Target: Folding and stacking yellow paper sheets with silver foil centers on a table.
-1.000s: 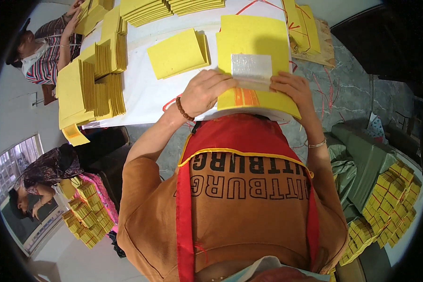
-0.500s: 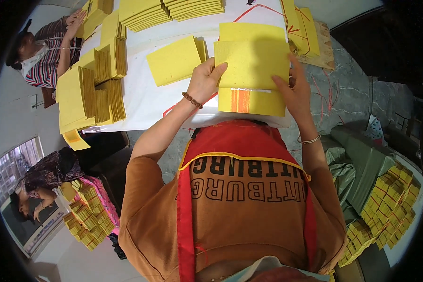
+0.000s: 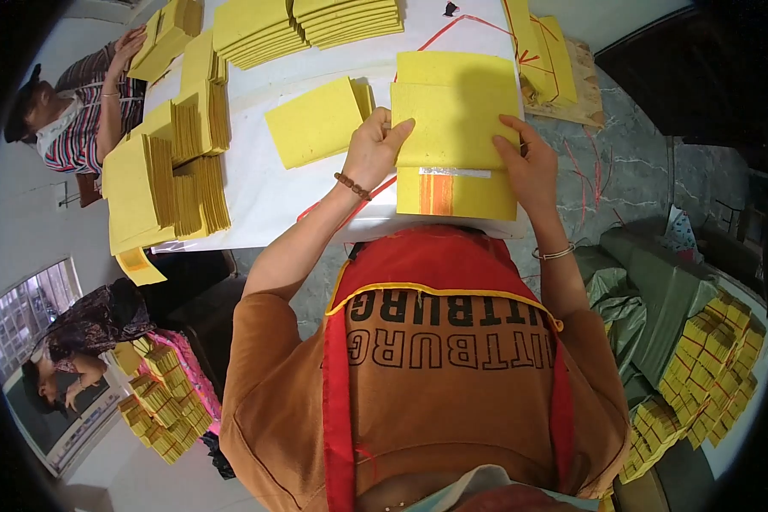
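Observation:
A stack of yellow paper sheets (image 3: pixel 454 128) lies on the white table (image 3: pixel 264 192) in front of me. The lowest sheet shows an orange stripe (image 3: pixel 435 194) and a silver foil strip. My left hand (image 3: pixel 374 147) grips the left edge of the upper sheet, thumb on top. My right hand (image 3: pixel 529 164) presses on the stack's right edge, fingers spread over the paper. A loose pile of yellow sheets (image 3: pixel 317 119) sits just left of my left hand.
Tall stacks of yellow paper (image 3: pixel 175 166) line the table's left side and far edge (image 3: pixel 307 26). A person in a striped shirt (image 3: pixel 77 119) handles a stack at far left. Another person (image 3: pixel 85 341) bends at lower left. Tied yellow bundles (image 3: pixel 708 358) lie at right.
A yellow sheet now covers the silver-patch sheet. The stack has shifted away from me, and both hands have moved out to its side edges.

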### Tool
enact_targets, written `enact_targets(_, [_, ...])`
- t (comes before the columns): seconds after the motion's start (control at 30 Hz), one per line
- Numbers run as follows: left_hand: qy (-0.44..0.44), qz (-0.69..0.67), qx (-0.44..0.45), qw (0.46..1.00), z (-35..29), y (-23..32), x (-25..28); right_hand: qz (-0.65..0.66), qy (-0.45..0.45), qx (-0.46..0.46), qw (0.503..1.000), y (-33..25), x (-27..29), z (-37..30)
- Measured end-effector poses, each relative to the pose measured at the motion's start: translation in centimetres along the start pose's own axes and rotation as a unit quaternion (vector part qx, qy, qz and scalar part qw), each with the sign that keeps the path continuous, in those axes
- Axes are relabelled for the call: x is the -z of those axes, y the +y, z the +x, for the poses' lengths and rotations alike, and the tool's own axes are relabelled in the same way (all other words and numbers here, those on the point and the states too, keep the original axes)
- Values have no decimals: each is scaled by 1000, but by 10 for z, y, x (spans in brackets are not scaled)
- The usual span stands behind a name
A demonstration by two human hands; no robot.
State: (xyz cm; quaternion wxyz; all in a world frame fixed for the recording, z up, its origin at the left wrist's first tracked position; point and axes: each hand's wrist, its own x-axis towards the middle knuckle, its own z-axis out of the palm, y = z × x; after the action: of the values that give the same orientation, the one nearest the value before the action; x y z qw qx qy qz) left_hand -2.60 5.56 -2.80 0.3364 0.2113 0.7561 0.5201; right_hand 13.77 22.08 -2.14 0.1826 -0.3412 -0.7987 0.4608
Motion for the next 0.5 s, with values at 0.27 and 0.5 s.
enact_targets(0.27, [6,-56,-20,998,-8,-2,6,9,15,3,1000,-2,-3,4])
enact_targets(0.5, [139,333,-374,854,-11,18,-1,4,22,16,1000,3,-5,7])
